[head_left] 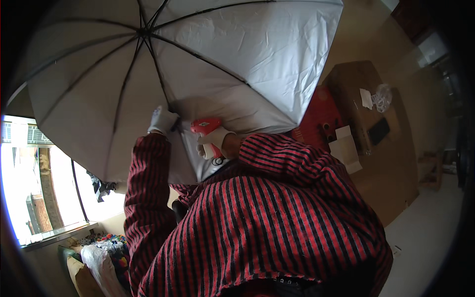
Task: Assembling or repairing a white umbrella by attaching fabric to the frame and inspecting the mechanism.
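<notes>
A large open umbrella [267, 44] with silvery cloth and thin dark ribs fills the upper left and centre, its inner side toward me. My left hand [162, 120], in a white glove, is closed around one of the dark ribs [161, 74] partway along it. Just right of it, my right hand [221, 142], also in a pale glove, grips a red-and-white hand-held tool [207, 125], its red head pointing left toward that rib. A dark coiled cord or loop [217, 161] shows below the tool. The tool's exact kind is not clear.
At right stands a big brown cardboard box [391, 163] bearing a dark phone-like slab [379, 130], crumpled clear plastic [382, 97] and a small open white box [345, 151]. A red carton [318, 116] lies beside it. A bright window [44, 178] and stuffed bags [96, 262] are at left.
</notes>
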`<action>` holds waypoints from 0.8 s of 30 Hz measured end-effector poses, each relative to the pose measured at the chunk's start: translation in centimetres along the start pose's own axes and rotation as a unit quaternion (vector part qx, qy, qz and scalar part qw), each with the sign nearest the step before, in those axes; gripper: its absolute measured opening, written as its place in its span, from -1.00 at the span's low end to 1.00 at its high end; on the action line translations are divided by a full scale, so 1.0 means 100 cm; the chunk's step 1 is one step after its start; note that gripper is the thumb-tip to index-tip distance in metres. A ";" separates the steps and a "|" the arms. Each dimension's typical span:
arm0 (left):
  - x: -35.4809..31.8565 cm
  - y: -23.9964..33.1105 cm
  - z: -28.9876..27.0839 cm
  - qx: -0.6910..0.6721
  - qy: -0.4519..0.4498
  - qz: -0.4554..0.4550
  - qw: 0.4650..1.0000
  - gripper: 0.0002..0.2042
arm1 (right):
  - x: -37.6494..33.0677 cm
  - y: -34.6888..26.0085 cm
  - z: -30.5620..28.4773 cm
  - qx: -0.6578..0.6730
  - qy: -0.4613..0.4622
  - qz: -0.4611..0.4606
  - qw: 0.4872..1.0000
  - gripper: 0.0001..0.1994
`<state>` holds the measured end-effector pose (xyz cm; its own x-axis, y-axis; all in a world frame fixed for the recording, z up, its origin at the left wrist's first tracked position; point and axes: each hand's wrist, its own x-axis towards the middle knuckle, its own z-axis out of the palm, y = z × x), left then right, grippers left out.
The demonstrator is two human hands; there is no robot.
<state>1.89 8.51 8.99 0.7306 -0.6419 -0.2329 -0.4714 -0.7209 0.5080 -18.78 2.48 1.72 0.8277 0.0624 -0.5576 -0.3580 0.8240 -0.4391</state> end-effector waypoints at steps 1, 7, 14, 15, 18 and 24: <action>0.011 -0.010 -0.017 0.122 0.024 0.000 0.992 -0.76 | -0.002 -0.009 0.004 -0.057 0.000 -0.044 0.997 -0.84; 0.032 -0.014 -0.082 0.362 0.106 -0.078 0.923 -0.64 | 0.011 -0.056 0.002 -0.174 0.106 -0.121 0.972 -0.85; 0.013 -0.040 -0.063 0.314 0.241 -0.129 0.909 -0.57 | -0.015 -0.071 -0.017 -0.236 0.099 -0.352 0.900 -0.88; 0.001 -0.022 -0.048 0.276 0.295 -0.077 0.911 -0.55 | -0.018 -0.068 -0.022 -0.232 0.106 -0.355 0.900 -0.88; -0.029 -0.012 0.012 0.140 0.374 0.117 0.909 -0.48 | -0.031 -0.061 -0.019 -0.260 0.181 -0.310 0.896 -0.85; -0.072 0.037 0.102 0.081 0.127 0.024 0.988 -0.55 | -0.020 -0.052 -0.022 -0.009 0.073 -0.296 0.952 -0.88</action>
<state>-10.14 7.83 4.05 0.7965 -0.6045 0.0135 -0.5660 -0.7376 0.3684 -19.50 -3.20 3.58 0.8187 -0.4894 -0.3003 0.1436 0.6809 -0.7182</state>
